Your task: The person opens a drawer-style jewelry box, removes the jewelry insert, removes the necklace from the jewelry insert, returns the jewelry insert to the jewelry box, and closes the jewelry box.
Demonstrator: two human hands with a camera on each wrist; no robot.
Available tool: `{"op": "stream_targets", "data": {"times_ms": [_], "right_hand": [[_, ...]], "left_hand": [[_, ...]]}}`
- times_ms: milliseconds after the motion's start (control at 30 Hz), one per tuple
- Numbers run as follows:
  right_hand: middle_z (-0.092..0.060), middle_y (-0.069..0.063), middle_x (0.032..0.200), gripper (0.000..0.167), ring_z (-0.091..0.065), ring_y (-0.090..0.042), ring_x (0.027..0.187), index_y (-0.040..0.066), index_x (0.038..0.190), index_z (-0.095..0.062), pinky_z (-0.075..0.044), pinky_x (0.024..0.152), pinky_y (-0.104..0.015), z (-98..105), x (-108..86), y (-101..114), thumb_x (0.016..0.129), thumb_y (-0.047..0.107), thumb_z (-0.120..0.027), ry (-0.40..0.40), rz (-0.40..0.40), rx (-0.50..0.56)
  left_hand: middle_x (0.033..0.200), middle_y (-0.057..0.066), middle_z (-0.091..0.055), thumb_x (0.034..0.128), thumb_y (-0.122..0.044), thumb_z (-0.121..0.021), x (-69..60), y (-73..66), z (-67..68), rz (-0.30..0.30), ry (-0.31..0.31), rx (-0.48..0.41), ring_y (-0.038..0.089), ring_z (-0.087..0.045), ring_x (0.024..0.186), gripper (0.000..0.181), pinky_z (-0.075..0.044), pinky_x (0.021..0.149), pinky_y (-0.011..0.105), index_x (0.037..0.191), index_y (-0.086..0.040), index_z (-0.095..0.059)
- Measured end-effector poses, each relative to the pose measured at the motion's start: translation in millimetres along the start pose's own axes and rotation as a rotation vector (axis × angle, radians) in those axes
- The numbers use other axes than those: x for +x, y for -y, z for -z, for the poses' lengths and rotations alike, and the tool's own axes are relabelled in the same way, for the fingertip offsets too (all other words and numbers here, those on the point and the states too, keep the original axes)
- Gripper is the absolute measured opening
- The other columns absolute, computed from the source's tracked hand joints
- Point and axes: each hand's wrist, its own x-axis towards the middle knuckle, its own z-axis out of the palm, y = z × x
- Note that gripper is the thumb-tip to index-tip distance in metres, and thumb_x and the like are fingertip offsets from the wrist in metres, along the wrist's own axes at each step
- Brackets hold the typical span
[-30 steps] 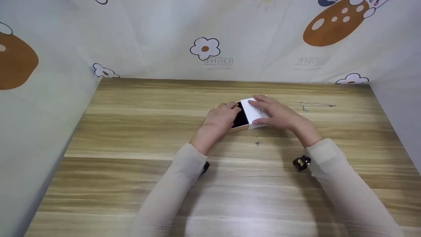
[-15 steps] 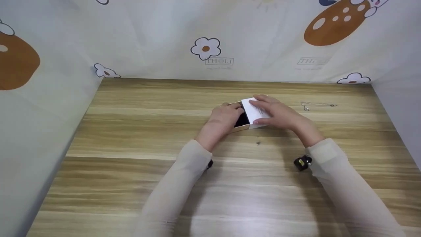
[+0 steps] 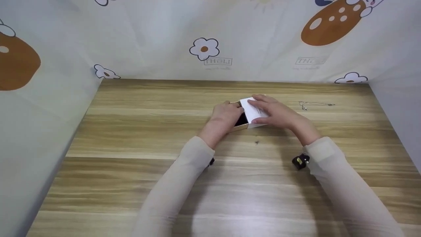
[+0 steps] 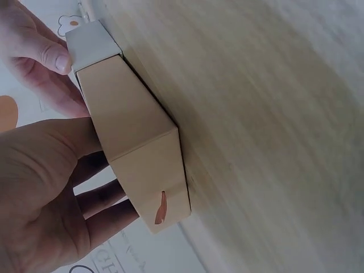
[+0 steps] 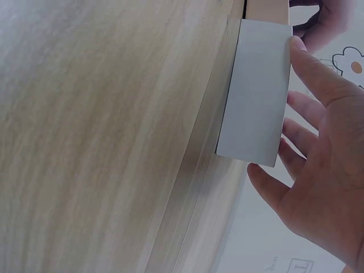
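A small drawer-style box lies on the table, partly slid apart. Its tan tray (image 3: 240,126) has a black inside, and a white sleeve (image 3: 250,110) covers the right part. My left hand (image 3: 225,115) reaches over the tray with its fingertips down inside; whether they pinch anything there is hidden. In the left wrist view a ribbon tab (image 4: 161,207) shows on the tray's end wall. My right hand (image 3: 278,112) rests on top of the sleeve, fingers spread and fairly straight, thumb by the near edge.
To the right of the box a thin silver chain (image 3: 317,104) with a small pendant lies on the wooden table (image 3: 148,138). Nearer me is a small dark spot (image 3: 257,142) on the table. A patterned cloth wall (image 3: 158,39) rises behind.
My left hand has shifted slightly right over the tray, its wrist moving right and away from me. My right hand, the box and the chain stay about where they were.
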Motion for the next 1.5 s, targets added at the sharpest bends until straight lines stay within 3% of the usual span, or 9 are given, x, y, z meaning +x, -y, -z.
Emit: {"op": "stream_targets", "data": {"times_ms": [300, 533, 667, 800, 867, 1033, 1200, 1333, 1500], "right_hand": [[-0.023, -0.011, 0.166, 0.073, -0.014, -0.039, 0.154, 0.016, 0.154, -0.037, -0.017, 0.123, -0.056, -1, -0.5, 1, 0.091, 0.031, -0.072, 0.007, -0.01, 0.009], [-0.023, -0.012, 0.165, 0.073, -0.014, -0.04, 0.153, 0.016, 0.154, -0.037, -0.015, 0.123, -0.057, 2, -1.2, 1, 0.091, 0.03, -0.072, -0.009, -0.003, 0.004], [-0.023, -0.012, 0.166, 0.073, -0.014, -0.041, 0.153, 0.015, 0.154, -0.037, -0.014, 0.123, -0.058, 1, -1.5, 1, 0.092, 0.031, -0.071, -0.01, -0.002, 0.003], [-0.022, -0.012, 0.166, 0.073, -0.014, -0.04, 0.153, 0.016, 0.154, -0.037, -0.015, 0.123, -0.057, 0, -1.1, 1, 0.091, 0.03, -0.072, -0.01, -0.005, 0.006], [-0.022, -0.013, 0.166, 0.073, -0.014, -0.04, 0.153, 0.015, 0.154, -0.037, -0.015, 0.123, -0.057, 0, -1.0, 0, 0.091, 0.03, -0.072, -0.011, -0.005, 0.006], [-0.024, -0.014, 0.165, 0.073, -0.015, -0.042, 0.153, 0.014, 0.154, -0.038, -0.015, 0.123, -0.058, 0, -1.0, 0, 0.092, 0.031, -0.072, -0.019, 0.012, -0.01], [-0.025, -0.015, 0.164, 0.074, -0.016, -0.043, 0.152, 0.014, 0.153, -0.038, -0.015, 0.123, -0.057, 0, -1.1, -1, 0.091, 0.032, -0.072, -0.029, 0.028, -0.019], [-0.025, -0.015, 0.164, 0.074, -0.016, -0.041, 0.152, 0.013, 0.153, -0.038, -0.016, 0.123, -0.056, -1, -0.3, -1, 0.09, 0.03, -0.073, -0.027, 0.029, -0.013], [-0.025, -0.015, 0.164, 0.074, -0.016, -0.041, 0.153, 0.013, 0.154, -0.038, -0.015, 0.123, -0.056, -1, 0.2, -1, 0.091, 0.03, -0.072, -0.027, 0.022, -0.013]], "left_hand": [[0.138, 0.002, -0.06, 0.0994, -0.01, -0.053, -14.3, 3.1, -2.3, 0.028, -0.057, -0.071, 0.027, -0.061, 0.119, 0.036, -0.057, 0.09, 0.044, 0.131, -0.023, -0.063], [0.122, 0.004, -0.068, 0.0953, -0.007, -0.059, -23.0, 10.0, 4.2, 0.048, -0.05, -0.067, 0.027, -0.065, 0.11, 0.028, -0.058, 0.084, 0.045, 0.115, -0.023, -0.071], [0.116, 0.003, -0.072, 0.0882, -0.003, -0.067, -29.6, 17.2, 5.9, 0.038, -0.061, -0.069, 0.026, -0.066, 0.11, 0.029, -0.052, 0.096, 0.043, 0.108, -0.023, -0.074], [0.126, 0.002, -0.068, 0.0908, -0.001, -0.063, -36.6, 27.1, 7.2, 0.045, -0.105, -0.109, 0.026, -0.062, 0.118, 0.035, -0.046, 0.106, 0.043, 0.118, -0.021, -0.072], [0.132, 0.004, -0.064, 0.0935, 0.002, -0.058, -40.1, 32.2, 7.8, 0.06, -0.129, -0.13, 0.027, -0.06, 0.121, 0.039, -0.047, 0.105, 0.043, 0.126, -0.017, -0.067], [0.139, 0.007, -0.058, 0.0941, -0.008, -0.063, -48.6, 42.9, 7.8, 0.107, -0.159, -0.196, 0.029, -0.059, 0.123, 0.043, -0.053, 0.098, 0.043, 0.136, -0.011, -0.056], [0.139, 0.009, -0.058, 0.0865, -0.03, -0.075, -54.4, 46.9, 4.4, 0.152, -0.089, -0.248, 0.029, -0.058, 0.126, 0.062, -0.054, 0.094, 0.047, 0.139, -0.008, -0.052], [0.128, 0.01, -0.063, 0.0813, -0.044, -0.079, -55.7, 46.7, 1.2, 0.173, -0.048, -0.255, 0.029, -0.061, 0.12, 0.068, -0.054, 0.093, 0.047, 0.133, -0.006, -0.056], [0.115, 0.006, -0.066, 0.0776, -0.048, -0.081, -54.5, 45.3, -0.9, 0.187, -0.049, -0.295, 0.027, -0.064, 0.109, 0.06, -0.055, 0.087, 0.047, 0.12, -0.01, -0.063]]}}
